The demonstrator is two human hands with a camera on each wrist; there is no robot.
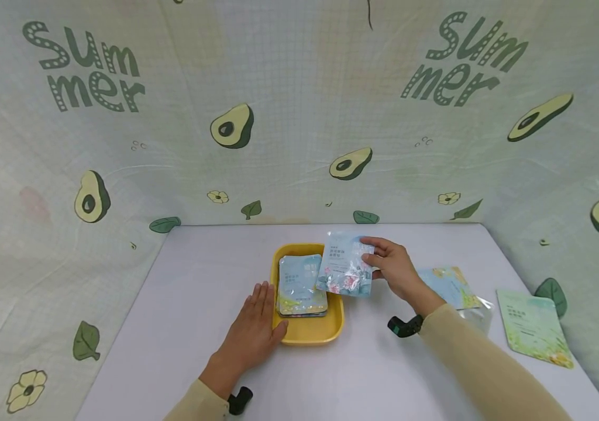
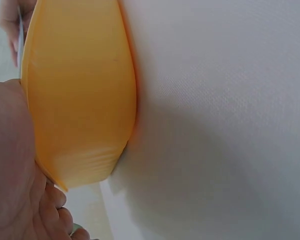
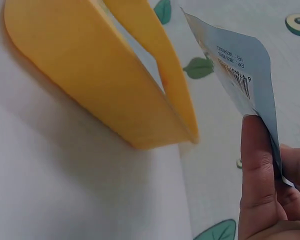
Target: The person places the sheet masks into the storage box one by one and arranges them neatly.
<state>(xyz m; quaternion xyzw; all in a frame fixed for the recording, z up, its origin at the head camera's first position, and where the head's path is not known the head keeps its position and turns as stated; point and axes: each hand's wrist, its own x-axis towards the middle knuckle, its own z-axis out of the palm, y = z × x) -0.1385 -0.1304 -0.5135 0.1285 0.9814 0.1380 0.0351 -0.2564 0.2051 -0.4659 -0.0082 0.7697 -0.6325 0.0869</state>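
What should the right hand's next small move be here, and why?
Probably ease the held packet left and lower it onto the stacked packets: the right hand pinches it over the right rim of the yellow tray, similar packets lie inside, and the left hand rests against the opposite side.

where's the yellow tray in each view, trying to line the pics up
Head: yellow tray just below the middle of the picture, seen from above.
Left wrist: upper left, outer wall showing, cut off by the top edge.
Right wrist: upper left, slanted, also cut off at the top.
Shared landmark: the right hand, right of the tray in head, top left corner in left wrist, lower right in right wrist.
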